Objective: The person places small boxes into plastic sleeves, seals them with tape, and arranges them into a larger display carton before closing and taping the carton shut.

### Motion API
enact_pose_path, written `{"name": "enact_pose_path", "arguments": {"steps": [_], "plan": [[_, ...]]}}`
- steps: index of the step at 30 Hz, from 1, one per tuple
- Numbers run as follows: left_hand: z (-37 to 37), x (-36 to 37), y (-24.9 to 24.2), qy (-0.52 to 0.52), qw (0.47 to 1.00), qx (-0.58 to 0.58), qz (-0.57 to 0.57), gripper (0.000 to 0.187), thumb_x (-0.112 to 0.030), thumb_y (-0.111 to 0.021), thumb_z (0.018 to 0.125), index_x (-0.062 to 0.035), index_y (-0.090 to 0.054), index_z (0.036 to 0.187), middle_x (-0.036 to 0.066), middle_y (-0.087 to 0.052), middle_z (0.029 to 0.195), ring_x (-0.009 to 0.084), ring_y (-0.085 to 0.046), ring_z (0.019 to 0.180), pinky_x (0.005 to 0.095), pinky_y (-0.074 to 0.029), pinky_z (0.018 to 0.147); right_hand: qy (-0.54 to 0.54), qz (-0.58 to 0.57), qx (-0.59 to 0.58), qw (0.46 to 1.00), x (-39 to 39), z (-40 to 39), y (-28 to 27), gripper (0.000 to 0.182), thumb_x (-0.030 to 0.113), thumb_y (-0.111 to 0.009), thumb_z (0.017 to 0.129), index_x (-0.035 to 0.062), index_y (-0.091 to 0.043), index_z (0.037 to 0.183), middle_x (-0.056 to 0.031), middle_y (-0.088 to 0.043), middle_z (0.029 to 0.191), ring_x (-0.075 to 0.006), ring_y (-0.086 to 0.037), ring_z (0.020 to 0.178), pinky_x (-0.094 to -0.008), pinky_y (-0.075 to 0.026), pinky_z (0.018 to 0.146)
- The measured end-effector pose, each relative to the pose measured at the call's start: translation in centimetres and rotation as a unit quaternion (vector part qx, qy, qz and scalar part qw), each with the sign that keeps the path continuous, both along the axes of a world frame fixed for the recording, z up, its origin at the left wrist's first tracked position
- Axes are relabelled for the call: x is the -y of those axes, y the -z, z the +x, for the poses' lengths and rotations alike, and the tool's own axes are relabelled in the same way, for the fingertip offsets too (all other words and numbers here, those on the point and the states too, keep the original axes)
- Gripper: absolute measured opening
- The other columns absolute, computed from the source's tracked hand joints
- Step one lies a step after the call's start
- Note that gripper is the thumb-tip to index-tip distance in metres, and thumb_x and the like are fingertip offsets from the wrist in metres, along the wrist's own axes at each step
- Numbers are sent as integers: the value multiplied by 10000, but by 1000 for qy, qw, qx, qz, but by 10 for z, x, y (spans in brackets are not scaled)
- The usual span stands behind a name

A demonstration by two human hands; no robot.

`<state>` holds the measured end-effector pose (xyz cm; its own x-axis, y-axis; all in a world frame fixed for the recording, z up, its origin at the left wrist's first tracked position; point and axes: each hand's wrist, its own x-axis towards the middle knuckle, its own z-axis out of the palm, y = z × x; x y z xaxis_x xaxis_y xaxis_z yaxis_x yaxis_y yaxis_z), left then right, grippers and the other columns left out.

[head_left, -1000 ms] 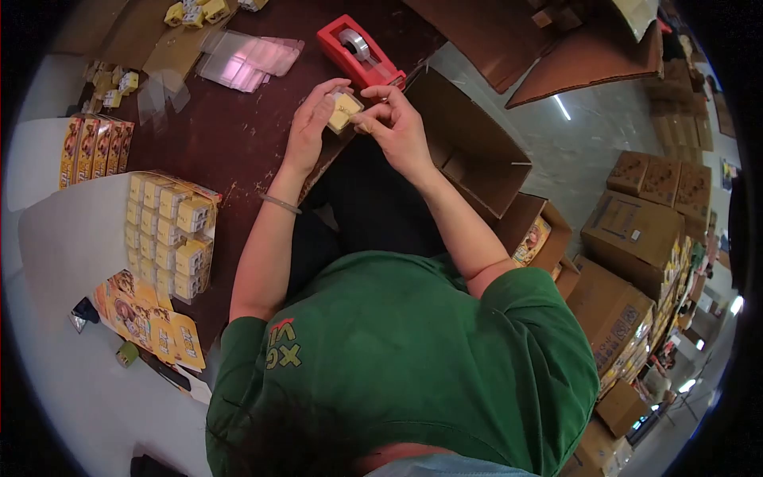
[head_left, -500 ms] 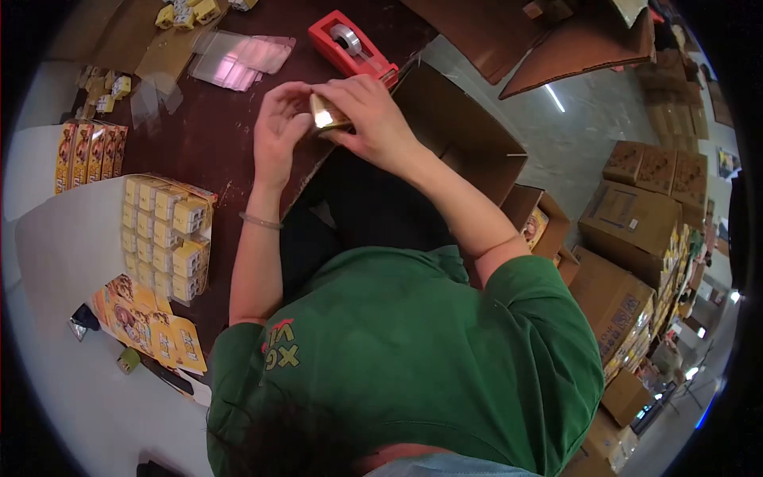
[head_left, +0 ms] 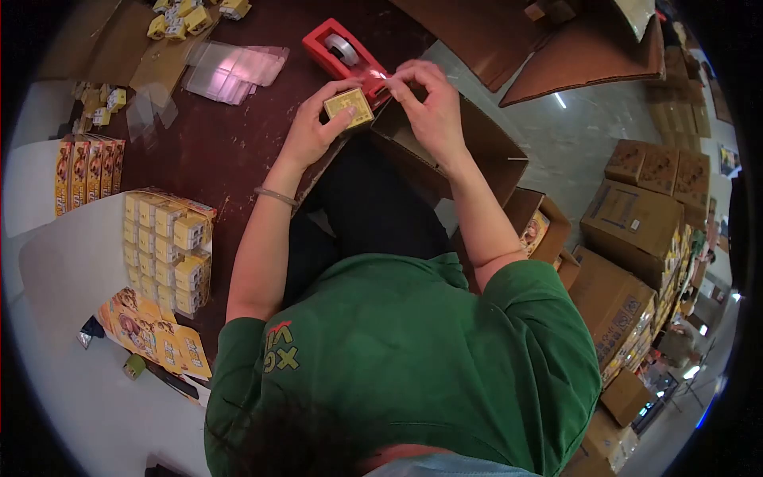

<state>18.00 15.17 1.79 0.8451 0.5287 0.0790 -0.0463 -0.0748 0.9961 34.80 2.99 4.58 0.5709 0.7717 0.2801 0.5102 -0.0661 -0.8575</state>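
My left hand (head_left: 316, 127) is wrapped around a small gold box (head_left: 349, 109), its printed flat face turned up. Just to its right, my right hand (head_left: 429, 107) pinches thumb and forefinger together at the front end of a red tape dispenser (head_left: 322, 41). A shiny bit of clear tape (head_left: 379, 75) shows by those fingertips, though its exact length is hard to make out. The tape roll (head_left: 342, 49) sits in the dispenser.
Clear plastic sleeves (head_left: 234, 70) lie on the dark red table (head_left: 238, 151). Stacked small yellow boxes (head_left: 163, 246) and orange printed cartons (head_left: 89, 171) stand at left. An open cardboard box (head_left: 493, 151) is by my right arm; more cartons (head_left: 628, 230) are stacked at right.
My right hand has left the gold box and moved right to the dispenser's end. My left hand now holds the box alone, shifted slightly right with its flat face up.
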Motion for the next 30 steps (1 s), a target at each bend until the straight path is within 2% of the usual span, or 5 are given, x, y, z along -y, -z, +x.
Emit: {"name": "enact_pose_path", "arguments": {"steps": [3, 9, 19, 24, 30], "plan": [[2, 0, 0, 12, 1000, 3, -1, 423, -234, -600, 904, -11, -576, 1263, 79, -619, 1211, 140, -583, 1080, 294, -458, 940, -44, -47, -328, 943, 13, -3, 32, 120, 99, -642, 936, -13, -681, 952, -29, -674, 796, -77, -618, 736, -230, -501, 652], [-3, 8, 5, -29, 996, 18, -77, 427, -231, -584, 921, -16, -556, 1289, 88, -622, 1219, 149, -590, 1081, 303, -466, 946, -77, 24, -416, 906, 35, -34, 30, 120, 85, -644, 934, -7, -661, 1009, -34, -671, 844, -92, -620, 770, -244, -514, 691], [-8, 16, 3, -69, 985, 41, -152, 346, -117, -632, 894, -43, -572, 1226, 58, -629, 1135, 136, -592, 1052, 284, -467, 931, -30, 30, -249, 968, 11, -67, 20, 224, 39, -730, 875, 24, -506, 868, -19, -658, 801, -47, -591, 718, -193, -486, 681], [-8, 13, 5, -169, 961, 77, -204, 266, -134, -614, 934, -63, -602, 1190, 24, -636, 1065, 113, -590, 992, 271, -478, 880, -106, 11, 152, 983, 26, -63, 66, 428, 84, -803, 761, 80, -588, 1131, -120, -635, 1021, -294, -612, 972, -382, -498, 824], [-91, 44, 5, -226, 772, 57, -591, 367, -352, -466, 1017, -82, -605, 1222, 65, -650, 1122, 196, -630, 1003, 379, -527, 872, -374, 84, 208, 900, 11, -88, 26, 748, 6, -795, 652, 145, -511, 1329, -165, -528, 1300, -368, -578, 1075, -418, -508, 889]]}}
